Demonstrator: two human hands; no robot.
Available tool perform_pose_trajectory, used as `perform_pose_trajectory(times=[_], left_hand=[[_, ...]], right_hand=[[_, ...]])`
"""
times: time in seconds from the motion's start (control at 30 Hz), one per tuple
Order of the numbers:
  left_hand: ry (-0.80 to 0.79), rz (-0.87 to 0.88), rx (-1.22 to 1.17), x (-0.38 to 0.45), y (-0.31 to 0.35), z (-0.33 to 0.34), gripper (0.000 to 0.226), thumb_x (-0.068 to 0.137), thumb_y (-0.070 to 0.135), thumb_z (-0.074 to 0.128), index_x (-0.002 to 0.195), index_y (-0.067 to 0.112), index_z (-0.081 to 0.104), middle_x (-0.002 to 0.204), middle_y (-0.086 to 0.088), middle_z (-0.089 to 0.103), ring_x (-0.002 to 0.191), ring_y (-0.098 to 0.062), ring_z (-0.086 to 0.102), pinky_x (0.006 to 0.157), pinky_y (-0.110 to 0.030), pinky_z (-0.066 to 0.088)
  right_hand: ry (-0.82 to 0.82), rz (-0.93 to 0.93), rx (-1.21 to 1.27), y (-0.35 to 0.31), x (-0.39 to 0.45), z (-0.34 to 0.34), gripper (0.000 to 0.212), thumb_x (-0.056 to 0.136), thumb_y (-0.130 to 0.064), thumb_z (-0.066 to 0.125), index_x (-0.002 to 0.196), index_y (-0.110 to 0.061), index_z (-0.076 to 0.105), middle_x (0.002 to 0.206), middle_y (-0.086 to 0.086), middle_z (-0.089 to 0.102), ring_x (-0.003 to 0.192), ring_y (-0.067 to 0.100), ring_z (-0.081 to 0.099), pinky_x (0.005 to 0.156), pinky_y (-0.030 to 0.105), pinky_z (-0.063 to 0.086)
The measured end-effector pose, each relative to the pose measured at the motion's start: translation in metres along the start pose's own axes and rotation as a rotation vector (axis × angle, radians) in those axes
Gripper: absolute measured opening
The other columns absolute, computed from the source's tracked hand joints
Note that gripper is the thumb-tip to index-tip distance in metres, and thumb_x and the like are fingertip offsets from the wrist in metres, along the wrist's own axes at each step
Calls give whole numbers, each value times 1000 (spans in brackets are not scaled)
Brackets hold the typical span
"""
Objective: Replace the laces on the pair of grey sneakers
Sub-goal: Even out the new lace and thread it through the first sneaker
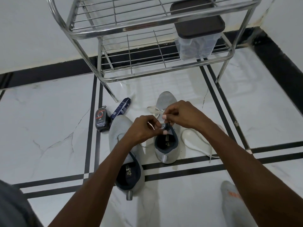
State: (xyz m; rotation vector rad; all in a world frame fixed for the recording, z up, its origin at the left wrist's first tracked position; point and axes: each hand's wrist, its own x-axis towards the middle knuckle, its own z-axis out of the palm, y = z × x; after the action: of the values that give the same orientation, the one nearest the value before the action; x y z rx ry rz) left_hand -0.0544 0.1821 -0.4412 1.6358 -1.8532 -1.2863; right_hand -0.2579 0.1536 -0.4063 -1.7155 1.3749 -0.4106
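A steel wire rack [114,30] stands on the white marble floor [49,128] against the wall. Toward the right end of its lower shelf sits a clear plastic box [196,45] under a dark brown lid [198,18]; something dark lies inside, but the blurred wall of the box hides what.

On the floor in front of the rack lie two grey sneakers, heels toward the person. The left sneaker [121,128] lies slanted and unlaced, its dark opening bare. The right sneaker [165,151] sits just beside it, toe toward the rack.

Both hands work over the tongue of the right sneaker. The left hand [142,130] has its grip pinched on a white lace [155,112] at the eyelets; the right hand [182,113] pinches the same lace beside the dark tongue. More white lace [196,141] loops on the floor right of that shoe.

Left of the sneakers, near a rack leg, lie a dark shoe-polish sponge [101,119] and a navy tube [121,108].
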Motion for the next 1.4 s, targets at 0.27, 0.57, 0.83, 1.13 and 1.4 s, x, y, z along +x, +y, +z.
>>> perform_pose_trajectory(times=[0.27,0.57,0.83,1.13,1.4], left_hand=[[104,78,61,-4,-10,5,17,91,25,74,105,16,80,89,1,78,78,-5,71,71,-15,54],[170,32,-62,-8,-18,7,22,94,19,68,113,19,79,99,4,78,79,-7,74,81,-29,61],[163,19,-168,-7,-19,10,18,93,21,72,109,19,80,99,4,78,84,-10,75,83,-30,61],[235,-91,-380,4,-21,21,14,95,18,71,98,5,75,88,-15,76,82,-35,72,83,-46,61],[281,-90,-317,5,-18,28,9,97,13,67,97,5,72,83,-8,74,72,-9,69,66,-19,55]], right_hand=[[-17,-115,-343,-6,-3,21,19,93,-22,66,105,-16,80,109,6,60,95,20,61,83,36,51],[-17,-57,-479,10,4,41,19,86,-30,71,92,-16,82,110,14,49,98,31,54,80,41,51],[19,-55,-435,10,3,42,15,91,-25,68,95,-19,81,114,10,49,102,27,53,83,40,51],[228,90,-76,7,-6,41,9,81,-20,81,79,-11,80,71,-13,63,68,0,56,58,8,38],[227,192,-114,5,-2,50,35,83,-45,74,67,-14,79,80,17,68,66,17,59,58,25,44]])
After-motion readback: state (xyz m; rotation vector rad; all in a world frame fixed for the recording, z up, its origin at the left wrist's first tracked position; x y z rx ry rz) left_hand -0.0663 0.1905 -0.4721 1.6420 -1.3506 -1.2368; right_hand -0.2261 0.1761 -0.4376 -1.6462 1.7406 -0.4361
